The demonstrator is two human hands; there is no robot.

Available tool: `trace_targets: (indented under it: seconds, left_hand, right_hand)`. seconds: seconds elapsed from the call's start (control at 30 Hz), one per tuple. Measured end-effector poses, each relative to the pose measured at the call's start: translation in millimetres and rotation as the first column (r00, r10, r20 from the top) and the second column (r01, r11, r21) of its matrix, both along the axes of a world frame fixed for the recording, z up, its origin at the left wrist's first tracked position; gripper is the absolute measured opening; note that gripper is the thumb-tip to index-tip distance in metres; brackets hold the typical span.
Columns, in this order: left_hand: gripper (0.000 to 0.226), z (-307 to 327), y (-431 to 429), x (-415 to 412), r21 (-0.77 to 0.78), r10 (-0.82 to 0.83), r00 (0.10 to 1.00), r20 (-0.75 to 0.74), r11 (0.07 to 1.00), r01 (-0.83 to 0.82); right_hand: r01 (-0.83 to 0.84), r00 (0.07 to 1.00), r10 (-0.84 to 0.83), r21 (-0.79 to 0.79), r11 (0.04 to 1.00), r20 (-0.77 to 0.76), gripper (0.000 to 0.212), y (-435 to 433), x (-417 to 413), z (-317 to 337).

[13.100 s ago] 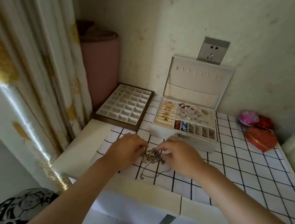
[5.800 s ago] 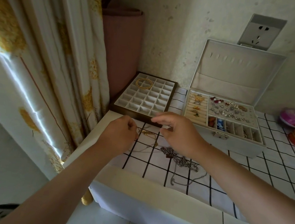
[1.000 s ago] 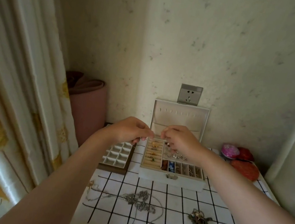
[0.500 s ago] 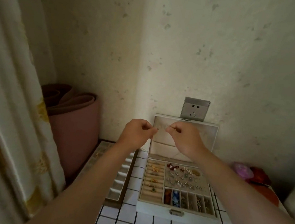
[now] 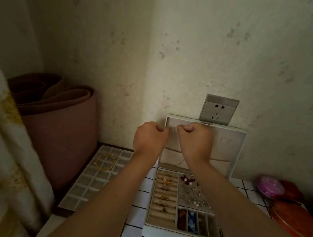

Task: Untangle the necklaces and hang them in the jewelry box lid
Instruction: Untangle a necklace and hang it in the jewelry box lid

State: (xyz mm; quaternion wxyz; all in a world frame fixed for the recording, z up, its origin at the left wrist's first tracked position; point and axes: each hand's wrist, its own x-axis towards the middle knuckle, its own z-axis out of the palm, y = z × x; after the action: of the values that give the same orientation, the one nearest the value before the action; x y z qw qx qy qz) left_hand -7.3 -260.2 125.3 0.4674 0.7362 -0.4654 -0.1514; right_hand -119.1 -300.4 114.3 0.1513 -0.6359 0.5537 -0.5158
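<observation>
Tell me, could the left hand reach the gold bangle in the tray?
Probably yes: the bangle lies uncovered in the tray near the left hand, though that hand pinches a necklace.

Thirteen seconds back both hands worked the knotted pile on the table (image 5: 138,197). A thin gold chain (image 5: 180,162) was drawn free of it. Left hand (image 5: 150,140) and right hand (image 5: 195,142) have since risen past the open tray. They are now level with the top-left of the jewelry box lid (image 5: 228,152). The fingers (image 5: 164,132) pinch the chain's ends and nearly meet. Only a faint strand shows below.
</observation>
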Motion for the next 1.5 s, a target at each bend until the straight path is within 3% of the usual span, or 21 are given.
trace_targets:
  seconds: [0.23,0.33,0.43,0.53,0.63,0.8,1.03,1.13,1.27,1.37,1.5]
  left_hand:
    - [0.044,-11.0,9.3,0.5,0.091,-0.062,0.994,-0.092,0.993,0.071]
    - [0.041,-8.3,16.9,4.0,0.076,-0.164,0.934,-0.318,0.977,0.198]
    - [0.027,-1.8,23.8,5.4,0.045,-0.244,0.818,-0.522,0.949,0.312]
    - [0.022,3.6,28.9,5.5,0.011,-0.292,0.773,-0.564,0.933,0.361]
    - [0.023,7.4,33.7,5.5,0.035,-0.352,0.802,-0.483,0.907,0.419]
    - [0.022,1.9,34.3,5.9,0.064,-0.367,0.864,-0.344,0.909,0.411]
    - [0.033,-19.6,38.9,3.3,0.152,-0.417,0.903,0.100,0.904,0.400]
    - [0.037,-30.5,39.2,3.0,0.143,-0.423,0.827,0.370,0.906,0.399]
    - [0.047,-43.6,36.8,4.2,0.241,-0.465,0.661,0.588,0.882,0.406]
    - [0.064,-51.6,34.5,4.9,0.298,-0.483,0.580,0.656,0.872,0.389]
    - [0.073,-56.2,30.8,5.7,0.274,-0.461,0.563,0.686,0.880,0.388]
  right_hand:
    - [-0.067,0.991,0.084,0.162,0.985,-0.100,0.046,13.1,-9.8,-5.2]
    - [-0.161,0.969,0.217,0.358,0.919,-0.121,0.035,23.3,-15.1,-7.7]
    - [-0.347,0.924,0.379,0.536,0.770,0.054,0.024,37.4,-14.6,-2.8]
    - [-0.473,0.874,0.428,0.606,0.640,0.230,0.018,48.4,-12.8,1.2]
    - [-0.558,0.812,0.520,0.612,0.560,0.265,0.025,49.6,-15.1,-0.8]
    - [-0.483,0.833,0.537,0.653,0.583,0.136,0.013,51.2,-25.9,1.7]
    - [-0.280,0.750,0.576,0.632,0.723,-0.326,0.020,50.4,-47.1,12.6]
    - [-0.254,0.750,0.553,0.614,0.747,-0.363,0.020,49.5,-51.5,22.9]
    - [-0.305,0.811,0.509,0.534,0.789,-0.289,0.023,40.5,-50.2,40.0]
    - [-0.338,0.842,0.487,0.478,0.811,-0.231,0.020,32.3,-45.1,46.4]
    - [-0.360,0.885,0.448,0.422,0.832,-0.129,0.020,21.4,-35.8,48.8]
